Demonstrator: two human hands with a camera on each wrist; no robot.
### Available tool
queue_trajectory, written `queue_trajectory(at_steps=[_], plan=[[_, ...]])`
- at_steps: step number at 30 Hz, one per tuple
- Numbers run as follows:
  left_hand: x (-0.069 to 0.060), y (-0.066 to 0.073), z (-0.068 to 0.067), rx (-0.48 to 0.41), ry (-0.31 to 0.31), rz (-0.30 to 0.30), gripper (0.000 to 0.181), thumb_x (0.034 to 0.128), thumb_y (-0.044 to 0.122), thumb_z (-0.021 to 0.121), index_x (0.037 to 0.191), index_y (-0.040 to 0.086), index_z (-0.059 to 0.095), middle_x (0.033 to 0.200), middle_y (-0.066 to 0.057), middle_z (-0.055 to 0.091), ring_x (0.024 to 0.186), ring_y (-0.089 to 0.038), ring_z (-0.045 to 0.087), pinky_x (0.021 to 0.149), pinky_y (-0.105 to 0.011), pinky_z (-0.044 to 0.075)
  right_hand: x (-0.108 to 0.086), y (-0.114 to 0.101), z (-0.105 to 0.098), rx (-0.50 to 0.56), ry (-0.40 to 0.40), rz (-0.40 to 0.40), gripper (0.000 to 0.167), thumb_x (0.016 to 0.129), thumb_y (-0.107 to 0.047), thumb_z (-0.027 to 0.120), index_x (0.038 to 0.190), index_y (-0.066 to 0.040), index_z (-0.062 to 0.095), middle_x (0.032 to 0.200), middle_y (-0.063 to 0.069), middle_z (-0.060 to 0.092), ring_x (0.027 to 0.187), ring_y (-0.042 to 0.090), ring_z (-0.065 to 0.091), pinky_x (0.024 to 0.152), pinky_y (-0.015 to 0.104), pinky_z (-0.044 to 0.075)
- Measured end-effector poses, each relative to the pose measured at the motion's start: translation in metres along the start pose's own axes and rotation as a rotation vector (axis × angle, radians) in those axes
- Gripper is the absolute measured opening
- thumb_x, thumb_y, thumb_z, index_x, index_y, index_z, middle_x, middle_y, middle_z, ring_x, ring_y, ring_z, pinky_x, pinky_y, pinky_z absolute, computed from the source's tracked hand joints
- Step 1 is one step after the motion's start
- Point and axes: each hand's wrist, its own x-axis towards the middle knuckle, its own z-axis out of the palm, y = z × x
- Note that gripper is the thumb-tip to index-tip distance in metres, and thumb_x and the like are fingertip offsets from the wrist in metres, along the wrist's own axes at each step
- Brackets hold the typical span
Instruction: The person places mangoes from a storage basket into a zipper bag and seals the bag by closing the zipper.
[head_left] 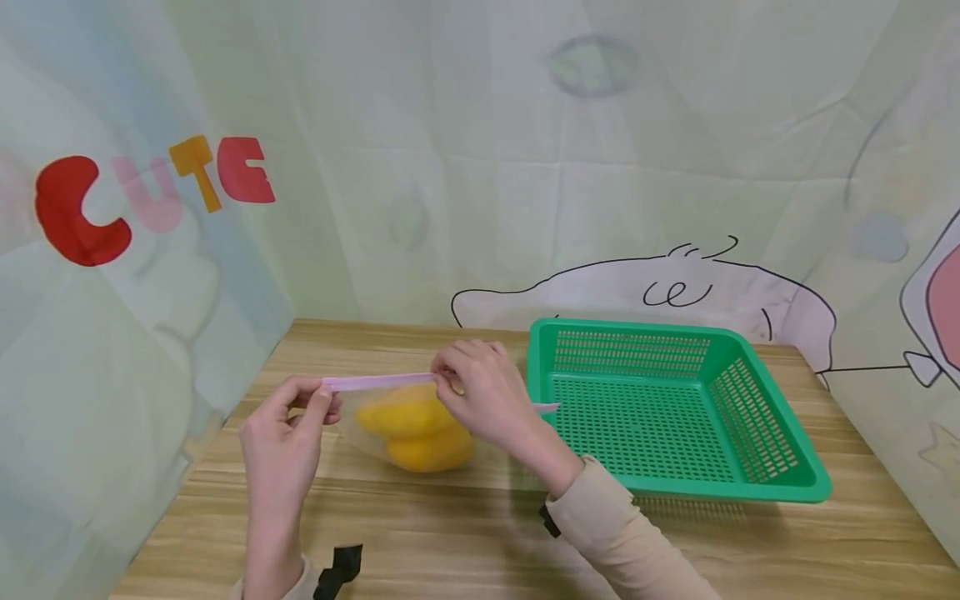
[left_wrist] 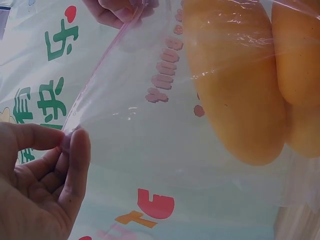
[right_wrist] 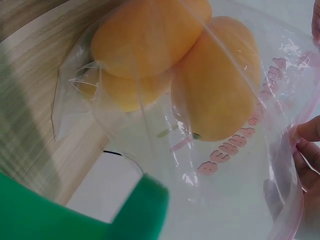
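Observation:
A clear zip bag [left_wrist: 130, 135] with a pink seal strip [head_left: 378, 382] and pink printed letters hangs between my hands. Several yellow-orange mangoes [head_left: 431, 446] lie inside it, seen large and close together through the plastic in both wrist views. My left hand [head_left: 285, 442] pinches the strip's left end between thumb and forefinger. Farther along the same strip, my right hand [head_left: 483, 392] pinches it with thumb and fingers. The strip runs taut between the hands, and its right end sticks out past my right wrist, towards the green basket [head_left: 783, 417].
The basket has slotted walls and stands to the right on a wood-grain table [head_left: 442, 533], close to my right forearm. Behind the table and at the left hangs a printed cloth [head_left: 360, 208] with cartoon figures and coloured letters.

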Motion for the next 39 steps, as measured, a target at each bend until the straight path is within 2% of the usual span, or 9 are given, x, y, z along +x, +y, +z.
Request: queue_trajectory(at_steps=[10, 20, 39], plan=[[0.0018, -0.0034, -0.0004, 0.011, -0.007, -0.014, 0.014, 0.0922, 0.009, 0.060, 0.093, 0.000, 0.071, 0.068, 0.022, 0.058, 0.060, 0.005, 0.060, 0.058, -0.009, 0.052, -0.0016, 0.0030, -0.0004, -0.005, 0.000, 0.011, 0.005, 0.090, -0.020, 0.062, 0.089, -0.019, 0.067, 0.085, -0.010, 0.066, 0.083, 0.009, 0.055, 0.082, 0.030, 0.043], [0.0013, -0.0032, -0.0001, 0.013, -0.002, 0.000, 0.012, 0.0914, 0.007, 0.061, 0.091, 0.000, 0.070, 0.068, 0.017, 0.058, 0.059, 0.005, 0.060, 0.058, -0.011, 0.053, -0.0035, 0.0048, -0.0012, -0.002, 0.018, 0.011, 0.005, 0.089, -0.019, 0.062, 0.088, -0.019, 0.067, 0.085, -0.009, 0.067, 0.082, 0.009, 0.055, 0.078, 0.029, 0.042], [0.0011, -0.0039, -0.0014, 0.005, 0.004, -0.005, 0.011, 0.0910, 0.006, 0.061, 0.090, 0.000, 0.070, 0.067, 0.019, 0.058, 0.058, 0.005, 0.060, 0.058, -0.011, 0.053, -0.0058, 0.0068, -0.0011, -0.008, 0.022, 0.017, 0.005, 0.089, -0.019, 0.063, 0.088, -0.019, 0.068, 0.086, -0.009, 0.068, 0.084, 0.010, 0.058, 0.081, 0.030, 0.044]])
